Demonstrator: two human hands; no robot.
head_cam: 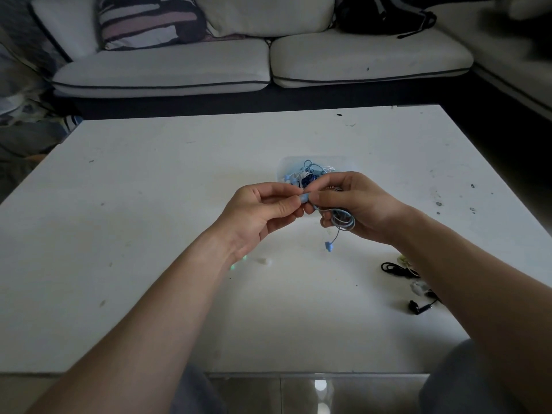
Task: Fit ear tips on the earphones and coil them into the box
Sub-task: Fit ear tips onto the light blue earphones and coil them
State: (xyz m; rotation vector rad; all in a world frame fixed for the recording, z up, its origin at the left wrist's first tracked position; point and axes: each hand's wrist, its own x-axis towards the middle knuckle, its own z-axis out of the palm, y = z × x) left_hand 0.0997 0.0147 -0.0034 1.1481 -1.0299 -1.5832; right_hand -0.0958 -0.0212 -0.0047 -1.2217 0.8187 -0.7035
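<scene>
Pinching the blue earbud [304, 199] steady in the left hand [263, 209], the right hand [355, 204], gripping the coiled cable [343, 221], should probably press its tip on squarely.

Probably a home living room: sofa [209, 67], cushion [149, 20], low table [149, 204].

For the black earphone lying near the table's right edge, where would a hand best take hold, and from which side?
Probably the black earphone's thin stem, pinched from above. It lies flat on the white table, its rounded bud at the left end looks slippery, and the right forearm crosses just behind it, so a top-down approach looks clearest.
</scene>
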